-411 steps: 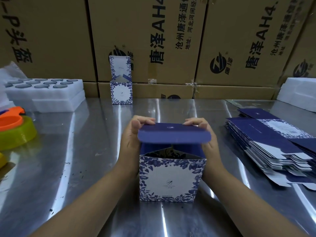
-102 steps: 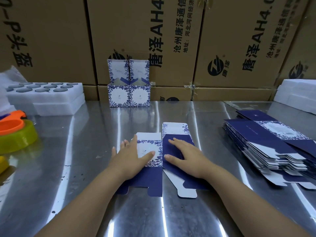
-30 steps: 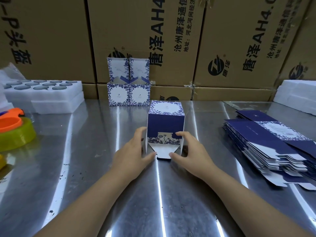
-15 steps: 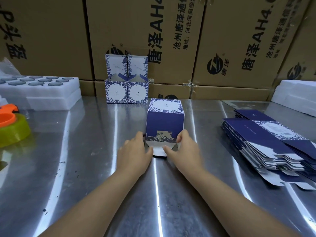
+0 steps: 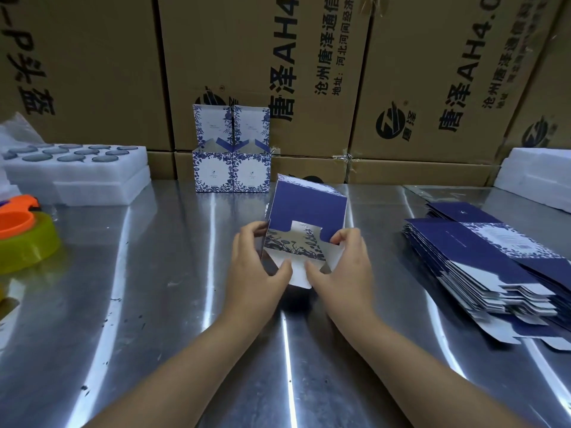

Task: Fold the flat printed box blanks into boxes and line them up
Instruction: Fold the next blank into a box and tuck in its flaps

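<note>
My left hand (image 5: 251, 264) and right hand (image 5: 346, 267) both pinch the half-formed box (image 5: 306, 217) at its near end, thumbs on the white bottom flap (image 5: 298, 273), holding it tilted over the middle of the steel desk (image 5: 139, 304). Two finished boxes (image 5: 231, 171) stand touching side by side at the desk's back edge, and the stack of flat blanks (image 5: 482, 261) lies well off to my right.

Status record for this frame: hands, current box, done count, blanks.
left hand: grips half-folded box, left side
right hand: grips its right side, thumb on white tab
half-folded box: tilted, bottom end toward camera, white tab untucked
finished boxes: two, side by side at the back, lids up
flat blanks: stack at right on the table
</note>
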